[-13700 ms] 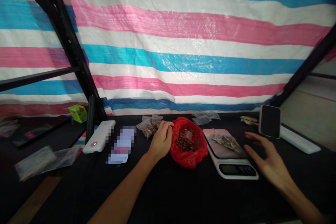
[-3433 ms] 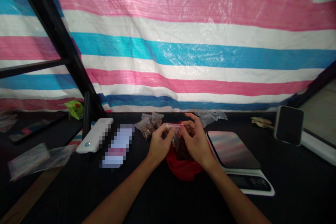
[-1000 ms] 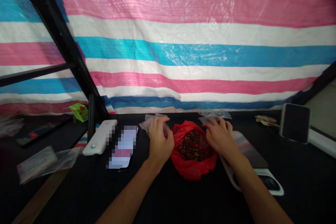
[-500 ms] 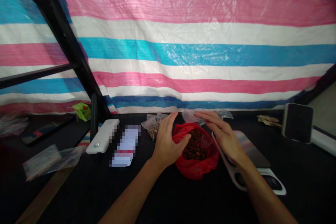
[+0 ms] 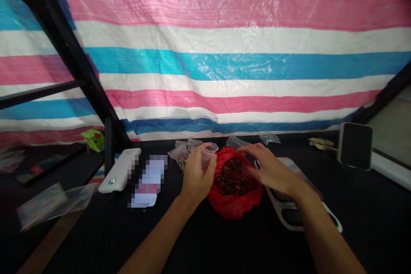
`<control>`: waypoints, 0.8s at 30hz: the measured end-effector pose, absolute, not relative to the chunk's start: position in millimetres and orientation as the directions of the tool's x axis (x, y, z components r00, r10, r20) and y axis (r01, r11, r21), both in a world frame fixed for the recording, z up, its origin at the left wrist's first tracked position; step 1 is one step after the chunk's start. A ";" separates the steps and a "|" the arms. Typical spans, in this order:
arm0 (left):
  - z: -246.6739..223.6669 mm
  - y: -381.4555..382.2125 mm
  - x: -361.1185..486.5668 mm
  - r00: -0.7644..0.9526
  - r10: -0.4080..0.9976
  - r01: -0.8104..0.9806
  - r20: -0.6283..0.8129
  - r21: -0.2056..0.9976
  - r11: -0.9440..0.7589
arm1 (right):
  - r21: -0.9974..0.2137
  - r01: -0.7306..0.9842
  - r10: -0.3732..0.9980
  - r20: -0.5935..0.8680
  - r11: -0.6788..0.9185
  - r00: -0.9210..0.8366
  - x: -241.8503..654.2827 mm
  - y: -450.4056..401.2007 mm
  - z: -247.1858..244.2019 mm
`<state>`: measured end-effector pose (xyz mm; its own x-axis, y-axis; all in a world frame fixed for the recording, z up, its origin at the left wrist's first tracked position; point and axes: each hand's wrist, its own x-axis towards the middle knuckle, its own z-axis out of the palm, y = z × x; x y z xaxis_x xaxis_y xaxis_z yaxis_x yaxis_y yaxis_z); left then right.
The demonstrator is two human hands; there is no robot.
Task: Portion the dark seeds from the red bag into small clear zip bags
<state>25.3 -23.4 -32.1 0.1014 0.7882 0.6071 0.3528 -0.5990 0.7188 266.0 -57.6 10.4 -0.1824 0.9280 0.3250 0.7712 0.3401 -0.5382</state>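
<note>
A red plastic bag [image 5: 234, 205] lies open on the black table, filled with dark brown pieces [image 5: 233, 176]. My left hand [image 5: 197, 173] is at its left side, pinching a small clear plastic pouch [image 5: 208, 154] upright between thumb and fingers. My right hand [image 5: 269, 170] curves over the bag's right rim, fingertips near a clear piece inside the bag that is partly hidden. Behind my left hand lie small zip bags of brown pieces [image 5: 180, 157]. A white kitchen scale [image 5: 290, 212] sits mostly hidden under my right forearm.
Loose clear bags [image 5: 269, 138] lie at the back edge of the table. To the left are a white power bank [image 5: 119, 170] and a phone with a blurred screen [image 5: 148, 182]. A black upright stand [image 5: 355, 151] is at the right. A striped tarp [image 5: 224, 64] hangs behind.
My left hand has come off the red bag and now holds the clear pouch up. My right hand has moved down from the back of the bag onto its right rim.
</note>
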 end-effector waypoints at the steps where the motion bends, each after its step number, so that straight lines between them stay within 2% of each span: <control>1: -30.7 -23.8 25.4 0.081 0.818 0.357 0.569 0.750 -0.557 | -0.519 0.800 0.944 0.279 0.302 -0.176 270.7 -56.9 5.1; 3: -28.1 -24.8 25.9 0.065 0.878 0.398 0.474 0.794 -0.459 | -0.499 0.826 0.959 0.228 0.264 -0.168 275.6 -55.1 -5.1; 5: -26.4 -26.0 26.4 0.078 0.911 0.463 0.405 0.794 -0.393 | -0.476 0.836 0.955 0.237 0.274 -0.179 274.4 -52.7 -12.6; 10: -26.7 -30.5 27.8 0.193 0.902 0.536 0.385 0.729 -0.426 | -0.388 0.871 0.930 0.320 0.302 -0.180 256.5 -47.4 -17.0; 12: -27.4 -31.8 28.2 0.276 0.884 0.625 0.377 0.628 -0.463 | -0.367 0.883 0.928 0.331 0.292 -0.170 249.4 -46.8 -15.0; 15: -27.7 -31.2 27.8 0.378 0.862 0.762 0.338 0.416 -0.497 | -0.349 0.891 0.935 0.299 0.290 -0.188 244.2 -46.7 -11.8; 17: -27.4 -29.2 26.4 0.400 0.864 0.800 0.307 0.343 -0.492 | -0.349 0.875 0.930 0.273 0.336 -0.248 245.1 -46.2 -10.8; 20: -26.8 -25.7 23.9 0.379 0.867 0.796 0.322 0.364 -0.483 | -0.372 0.838 0.914 0.232 0.399 -0.332 251.9 -44.8 -11.9; 24: -26.4 -24.7 21.9 0.335 0.854 0.705 0.398 0.495 -0.507 | -0.425 0.816 0.920 0.219 0.391 -0.326 262.6 -43.3 -17.2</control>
